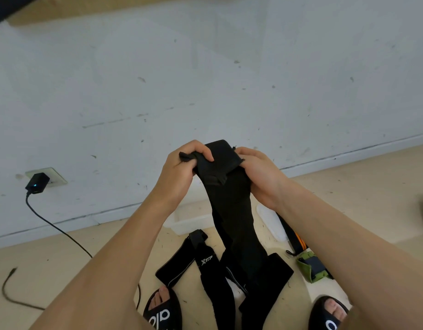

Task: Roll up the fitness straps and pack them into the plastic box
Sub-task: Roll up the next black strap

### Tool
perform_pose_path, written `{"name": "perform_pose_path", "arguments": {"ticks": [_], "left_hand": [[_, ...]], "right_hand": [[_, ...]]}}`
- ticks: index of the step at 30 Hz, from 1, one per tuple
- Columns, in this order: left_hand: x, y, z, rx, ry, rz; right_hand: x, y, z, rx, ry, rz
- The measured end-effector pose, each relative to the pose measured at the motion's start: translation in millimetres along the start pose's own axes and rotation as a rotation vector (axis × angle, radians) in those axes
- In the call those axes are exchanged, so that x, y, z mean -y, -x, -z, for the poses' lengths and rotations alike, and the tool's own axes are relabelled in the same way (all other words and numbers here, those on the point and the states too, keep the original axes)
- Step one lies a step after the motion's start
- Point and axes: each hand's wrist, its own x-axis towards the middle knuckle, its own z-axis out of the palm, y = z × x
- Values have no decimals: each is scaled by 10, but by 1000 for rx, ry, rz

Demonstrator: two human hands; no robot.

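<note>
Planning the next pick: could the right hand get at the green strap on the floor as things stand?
Probably not yet: the right hand and left hand both grip the black strap. Otherwise the green strap lies uncovered.

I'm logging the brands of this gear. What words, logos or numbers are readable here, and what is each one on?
"XTEP": white letters on the black strap lying on the floor.
"ala" or similar: large white letters on the left black slide sandal, cut off by the frame edge, so the full word is unclear.
Right black slide sandal: part of a white letter only, unreadable.
Nothing else carries readable text.
</note>
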Motion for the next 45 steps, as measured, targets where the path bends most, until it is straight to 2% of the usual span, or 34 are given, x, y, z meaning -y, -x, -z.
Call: {"name": "perform_pose_path", "arguments": {"ticks": [5, 7, 10, 14, 16, 21, 25, 29, 34, 41, 45], "left_hand": [[-24, 7, 54, 70, 58, 118], [-21, 41, 48, 27, -68, 136], [-32, 71, 26, -3, -267, 44], [-33, 64, 41, 17, -122, 101], [-33, 57, 59, -8, -159, 106], [-27, 40, 122, -33, -254, -12], [-5, 51, 76, -2, -273, -19], [7, 53, 57, 28, -206, 62], [-30, 80, 34, 35, -175, 45], [-16, 56, 22, 23, -198, -20], [-6, 68, -27, 53, -190, -29]], "right_hand": [[3, 13, 7, -13, 72, 23], [-4, 17, -5, -20, 153, 66], [-24, 16, -16, -31, 159, 88], [-21, -5, 15, -9, 147, 69], [-6, -8, 26, 37, 140, 57], [36, 38, 57, 213, 108, 95], [-4, 31, 35, 124, 178, 249], [-23, 35, 40, 72, 158, 280], [-21, 39, 39, 54, 178, 271], [21, 108, 81, 195, 147, 161], [-33, 108, 70, 133, 126, 195]]}}
